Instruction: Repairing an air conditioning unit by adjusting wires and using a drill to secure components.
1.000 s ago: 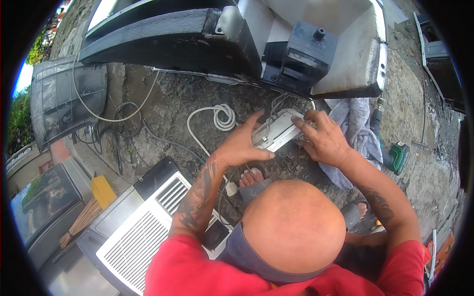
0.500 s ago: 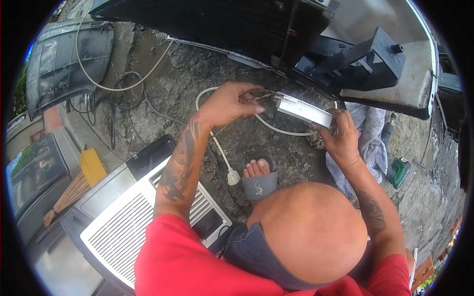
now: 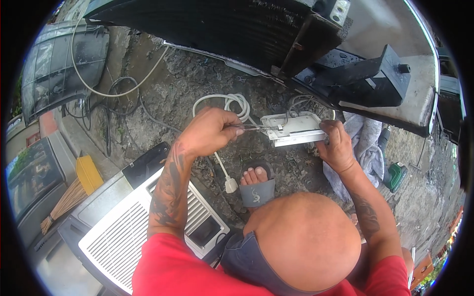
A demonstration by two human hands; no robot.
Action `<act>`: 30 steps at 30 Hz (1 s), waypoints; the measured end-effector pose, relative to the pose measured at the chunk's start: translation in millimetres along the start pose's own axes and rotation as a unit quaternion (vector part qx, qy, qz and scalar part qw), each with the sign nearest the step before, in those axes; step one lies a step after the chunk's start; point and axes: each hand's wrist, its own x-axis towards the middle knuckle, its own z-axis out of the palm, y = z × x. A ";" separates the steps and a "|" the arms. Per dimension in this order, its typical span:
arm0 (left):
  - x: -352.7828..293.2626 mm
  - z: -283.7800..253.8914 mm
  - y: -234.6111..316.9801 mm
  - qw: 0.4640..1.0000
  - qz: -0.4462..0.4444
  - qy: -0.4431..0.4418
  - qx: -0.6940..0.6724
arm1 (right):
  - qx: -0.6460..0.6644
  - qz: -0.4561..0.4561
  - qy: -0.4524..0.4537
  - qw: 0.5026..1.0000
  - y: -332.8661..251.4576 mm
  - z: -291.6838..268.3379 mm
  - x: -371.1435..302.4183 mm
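My right hand grips the right end of a white shallow metal panel, thumb below and fingers over the edge. The panel is tilted so its inner face shows, with grey wires running off behind it. At its left end my left hand is closed in a pinch on thin wires that reach to the panel. A white power cord lies looped just beyond the left hand. Its white plug rests on the ground nearer me. Exactly how the wires join the panel is too small to tell.
A large appliance body with a black finned coil and dark bracket stands ahead. White louvred grille lies lower left, near a yellow-headed broom. To the right lie a grey towel and green power tool. My knee is in front.
The panel has come slightly nearer and turned, so its inner face shows. My left hand moved down and left with the wires; more of the looped cord shows.
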 end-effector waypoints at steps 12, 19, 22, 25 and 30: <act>-7.9 41.7 -4.5 0.924 0.144 0.354 0.022 | 0.001 0.015 0.002 1.000 -10.4 -5.7 -2.2; 19.8 139.3 25.5 0.758 0.086 0.355 -0.540 | -0.026 0.026 0.037 0.999 -3.0 7.3 -0.5; 43.5 155.1 25.8 0.684 0.084 0.250 -0.680 | -0.032 0.045 0.051 0.997 -5.7 14.5 1.1; 67.9 160.4 20.8 0.596 0.117 0.142 -0.781 | -0.038 0.055 0.070 0.995 -8.7 15.2 1.8; 94.0 159.3 30.9 0.609 0.144 0.100 -0.774 | -0.035 0.107 0.121 0.986 -8.3 16.5 8.7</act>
